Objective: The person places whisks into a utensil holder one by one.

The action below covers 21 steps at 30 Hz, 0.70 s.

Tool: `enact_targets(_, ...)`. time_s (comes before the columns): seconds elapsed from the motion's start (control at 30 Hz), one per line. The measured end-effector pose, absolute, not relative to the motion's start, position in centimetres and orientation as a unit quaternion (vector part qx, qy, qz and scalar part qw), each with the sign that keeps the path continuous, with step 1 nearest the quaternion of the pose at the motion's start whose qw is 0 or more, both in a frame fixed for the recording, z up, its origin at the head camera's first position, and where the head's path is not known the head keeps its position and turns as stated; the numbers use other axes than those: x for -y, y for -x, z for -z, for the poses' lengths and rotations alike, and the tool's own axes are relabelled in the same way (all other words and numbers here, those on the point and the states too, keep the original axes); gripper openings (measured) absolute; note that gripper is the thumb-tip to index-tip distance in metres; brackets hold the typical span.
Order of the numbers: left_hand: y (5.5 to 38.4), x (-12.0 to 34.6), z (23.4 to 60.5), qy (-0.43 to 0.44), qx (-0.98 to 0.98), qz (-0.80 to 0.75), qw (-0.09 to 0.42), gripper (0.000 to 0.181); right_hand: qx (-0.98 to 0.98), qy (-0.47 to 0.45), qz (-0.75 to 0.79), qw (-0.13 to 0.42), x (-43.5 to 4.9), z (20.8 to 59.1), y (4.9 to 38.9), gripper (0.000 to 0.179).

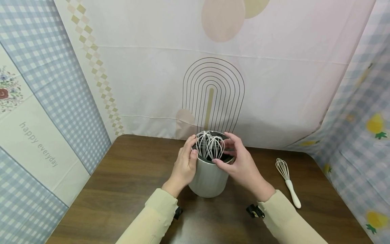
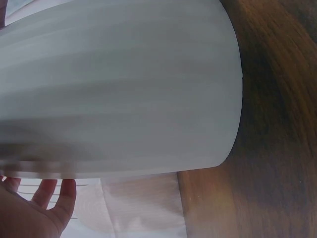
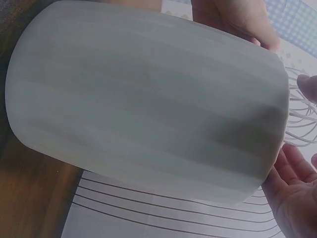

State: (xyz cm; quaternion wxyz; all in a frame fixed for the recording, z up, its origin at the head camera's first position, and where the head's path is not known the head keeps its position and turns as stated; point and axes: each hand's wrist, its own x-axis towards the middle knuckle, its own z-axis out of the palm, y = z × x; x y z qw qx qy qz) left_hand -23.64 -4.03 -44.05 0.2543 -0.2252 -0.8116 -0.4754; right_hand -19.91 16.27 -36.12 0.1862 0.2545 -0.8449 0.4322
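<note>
A round, light-grey utensil holder (image 1: 209, 179) with a dark inside stands upright at the middle of the table. Two whisks stand in it heads up, their white wire loops (image 1: 215, 148) side by side above the rim; their handles are hidden inside. My left hand (image 1: 184, 162) holds the holder's left side near the top, thumb at the front rim. At the right rim is my right hand (image 1: 242, 162), its thumb and fingers spread apart around the nearer whisk head. In the right wrist view, the right thumb (image 3: 308, 88) overlaps the wire loops (image 3: 301, 116).
Another whisk (image 1: 288, 183) with a white handle lies on the brown wooden table (image 1: 137, 176), to the right. Behind the table hangs a pale patterned cloth (image 1: 146, 81). Checked cloths (image 1: 58, 67) hang at both sides.
</note>
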Motion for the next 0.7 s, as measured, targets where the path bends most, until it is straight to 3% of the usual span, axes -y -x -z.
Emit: enact_targets(0.7,23.8,5.1,43.7,0.258,0.821,0.454,0.233,0.045,0.857,-0.208,-0.418,0.221,-20.9,36.9,19.0,0.079)
